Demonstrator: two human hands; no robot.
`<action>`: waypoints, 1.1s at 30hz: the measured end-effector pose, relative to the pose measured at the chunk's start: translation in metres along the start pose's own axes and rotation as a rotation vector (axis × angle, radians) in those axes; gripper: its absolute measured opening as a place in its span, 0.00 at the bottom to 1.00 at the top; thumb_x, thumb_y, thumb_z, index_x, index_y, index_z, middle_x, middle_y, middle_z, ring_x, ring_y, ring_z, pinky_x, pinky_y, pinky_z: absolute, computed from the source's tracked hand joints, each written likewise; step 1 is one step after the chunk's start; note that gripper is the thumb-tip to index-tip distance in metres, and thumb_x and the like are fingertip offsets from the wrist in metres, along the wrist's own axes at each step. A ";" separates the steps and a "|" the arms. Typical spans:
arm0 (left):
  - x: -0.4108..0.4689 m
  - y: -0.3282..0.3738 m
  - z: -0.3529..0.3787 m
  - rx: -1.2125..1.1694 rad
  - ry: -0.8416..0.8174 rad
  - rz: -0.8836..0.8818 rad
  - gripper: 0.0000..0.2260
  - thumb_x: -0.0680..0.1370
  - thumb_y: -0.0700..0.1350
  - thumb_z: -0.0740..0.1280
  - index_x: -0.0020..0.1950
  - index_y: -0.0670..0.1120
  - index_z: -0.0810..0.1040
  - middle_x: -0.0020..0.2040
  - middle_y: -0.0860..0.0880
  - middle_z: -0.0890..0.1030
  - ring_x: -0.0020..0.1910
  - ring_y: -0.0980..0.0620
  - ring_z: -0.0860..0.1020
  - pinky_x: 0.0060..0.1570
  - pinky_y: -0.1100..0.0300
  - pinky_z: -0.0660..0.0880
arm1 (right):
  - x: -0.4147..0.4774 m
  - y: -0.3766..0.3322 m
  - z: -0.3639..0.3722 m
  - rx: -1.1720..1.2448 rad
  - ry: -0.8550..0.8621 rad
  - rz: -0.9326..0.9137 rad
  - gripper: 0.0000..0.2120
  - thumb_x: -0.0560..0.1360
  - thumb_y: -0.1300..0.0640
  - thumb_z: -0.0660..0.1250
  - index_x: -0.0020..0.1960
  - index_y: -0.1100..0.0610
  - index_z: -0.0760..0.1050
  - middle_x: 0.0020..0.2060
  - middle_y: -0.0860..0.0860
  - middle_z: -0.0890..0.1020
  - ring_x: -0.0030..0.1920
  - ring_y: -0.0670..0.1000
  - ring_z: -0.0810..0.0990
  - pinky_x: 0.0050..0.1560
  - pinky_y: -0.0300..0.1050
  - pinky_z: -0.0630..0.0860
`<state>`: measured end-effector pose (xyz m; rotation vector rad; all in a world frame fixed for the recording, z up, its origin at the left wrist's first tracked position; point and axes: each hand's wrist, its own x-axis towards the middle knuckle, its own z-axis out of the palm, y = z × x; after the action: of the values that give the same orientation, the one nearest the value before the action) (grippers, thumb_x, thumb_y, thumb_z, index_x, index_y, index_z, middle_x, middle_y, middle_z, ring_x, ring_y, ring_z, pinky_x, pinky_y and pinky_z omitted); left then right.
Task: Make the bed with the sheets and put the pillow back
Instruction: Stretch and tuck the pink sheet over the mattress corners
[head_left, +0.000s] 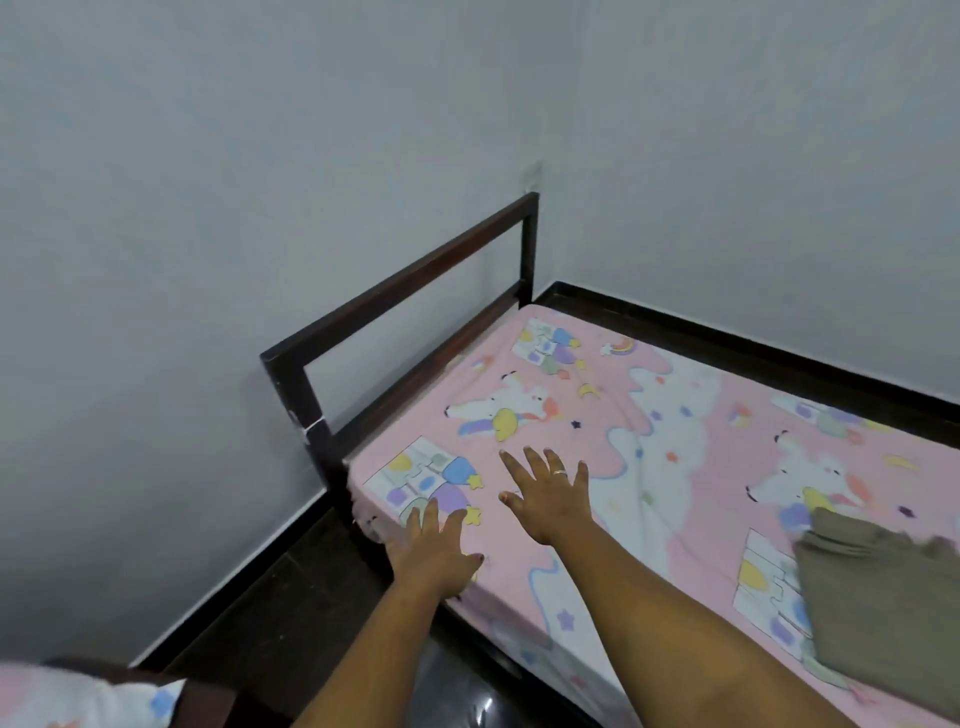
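A pink sheet (649, 415) printed with unicorns and castles covers the mattress up to the dark wooden headboard (400, 283). My left hand (434, 553) lies flat on the sheet at the near corner of the mattress, fingers straight. My right hand (545, 493) lies flat on the sheet a little farther in, fingers spread, a ring on one finger. A folded olive-brown cloth (883, 603) sits on the bed at the right. A pink patterned pillow (78, 699) shows at the bottom left corner, partly cut off, resting on something dark.
The bed stands in a corner, with grey-white walls (208, 208) behind the headboard and along the far side. Dark floor (270, 597) runs between the near bed edge and the left wall. A small white wall plate (532, 176) sits above the headboard's far post.
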<state>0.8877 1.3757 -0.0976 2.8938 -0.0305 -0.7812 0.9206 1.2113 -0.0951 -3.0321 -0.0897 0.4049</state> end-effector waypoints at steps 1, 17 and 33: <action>0.004 0.008 -0.002 0.028 -0.006 0.017 0.30 0.79 0.62 0.55 0.77 0.58 0.46 0.78 0.48 0.39 0.76 0.44 0.39 0.71 0.38 0.46 | 0.002 0.009 0.000 0.010 -0.001 0.019 0.27 0.81 0.40 0.44 0.77 0.42 0.38 0.78 0.48 0.45 0.77 0.53 0.44 0.71 0.65 0.43; 0.143 0.061 -0.044 0.108 -0.038 0.242 0.29 0.79 0.61 0.55 0.77 0.57 0.47 0.78 0.49 0.39 0.76 0.44 0.39 0.71 0.38 0.43 | 0.093 0.067 -0.008 0.089 -0.066 0.229 0.28 0.81 0.40 0.46 0.76 0.40 0.38 0.78 0.47 0.46 0.77 0.53 0.44 0.71 0.65 0.41; 0.186 0.237 -0.013 0.188 -0.246 0.693 0.28 0.79 0.57 0.58 0.76 0.55 0.52 0.78 0.48 0.45 0.77 0.44 0.42 0.72 0.41 0.47 | 0.016 0.195 0.027 0.339 -0.062 0.830 0.28 0.81 0.39 0.47 0.77 0.41 0.41 0.77 0.48 0.50 0.77 0.52 0.47 0.72 0.63 0.45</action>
<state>1.0593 1.1320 -0.1450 2.6139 -1.1099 -1.0018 0.9377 1.0202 -0.1426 -2.5721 1.1275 0.4899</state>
